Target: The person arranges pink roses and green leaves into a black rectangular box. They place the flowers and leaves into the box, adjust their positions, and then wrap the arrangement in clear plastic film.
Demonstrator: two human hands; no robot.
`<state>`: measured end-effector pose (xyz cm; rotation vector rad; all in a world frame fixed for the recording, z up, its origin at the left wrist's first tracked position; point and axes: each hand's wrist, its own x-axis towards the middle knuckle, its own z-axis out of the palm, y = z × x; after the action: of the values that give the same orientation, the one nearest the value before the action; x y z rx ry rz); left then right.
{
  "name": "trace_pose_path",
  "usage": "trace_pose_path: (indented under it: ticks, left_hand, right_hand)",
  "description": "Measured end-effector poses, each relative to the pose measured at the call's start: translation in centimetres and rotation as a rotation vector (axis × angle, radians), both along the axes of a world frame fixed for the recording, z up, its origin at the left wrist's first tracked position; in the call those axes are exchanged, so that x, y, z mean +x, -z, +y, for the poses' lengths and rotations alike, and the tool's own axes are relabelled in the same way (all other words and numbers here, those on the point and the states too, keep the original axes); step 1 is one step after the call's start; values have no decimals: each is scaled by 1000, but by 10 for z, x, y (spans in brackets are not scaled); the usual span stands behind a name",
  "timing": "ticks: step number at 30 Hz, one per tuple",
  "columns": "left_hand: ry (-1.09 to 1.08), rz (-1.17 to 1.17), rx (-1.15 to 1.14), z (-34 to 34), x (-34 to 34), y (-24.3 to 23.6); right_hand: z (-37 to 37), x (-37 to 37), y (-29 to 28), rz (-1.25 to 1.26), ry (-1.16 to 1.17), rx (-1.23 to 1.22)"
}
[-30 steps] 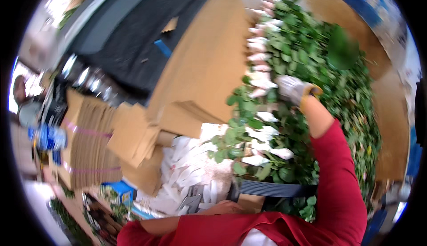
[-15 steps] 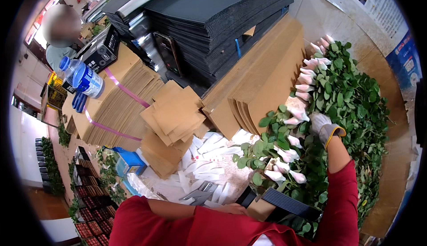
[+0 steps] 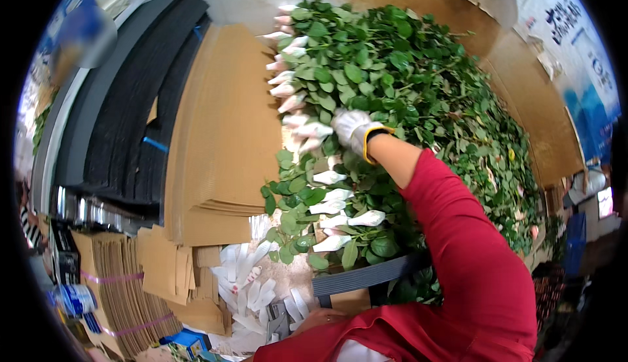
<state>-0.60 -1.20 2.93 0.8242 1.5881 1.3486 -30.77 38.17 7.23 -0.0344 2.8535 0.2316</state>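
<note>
My right hand (image 3: 353, 130), in a pale glove with a yellow-edged cuff, reaches into a heap of leafy roses. Its fingers curl down into the leaves on rose stems, just right of some white-sleeved pink rose heads (image 3: 313, 130); the fingertips are hidden. Several more sleeved roses (image 3: 335, 206) lie nearer to me on loose leaves. My left hand (image 3: 319, 320) is low at the front edge, bare and mostly covered by my red sleeve; its fingers do not show clearly. Beside it lie a grey metal tool (image 3: 278, 321) and a ridged dark strip (image 3: 369, 275) on a cardboard piece.
Left of the roses stand upright cardboard sheets (image 3: 226, 120) and a tall stack of black sheets (image 3: 124, 100). White sleeves (image 3: 252, 290) are strewn near brown card squares (image 3: 163, 264). A strapped cardboard bundle (image 3: 121, 290) and a water bottle (image 3: 73, 300) are at lower left. Cardboard walls border the heap (image 3: 526, 107).
My view has turned to the right, so the rose heap now fills the middle. My gloved right hand stays among the leaves beside the same rose heads.
</note>
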Motion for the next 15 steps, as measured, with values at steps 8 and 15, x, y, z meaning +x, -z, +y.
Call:
trace_pose_path:
  ticks: [8,15]
  left_hand:
    - [50,30,15,-5,0,-3]
    - [96,41,-26,6,-26,-6]
  right_hand:
    - [-5,81,-27,226,-226,-86]
    - [-2,42,2,143,-166,-227]
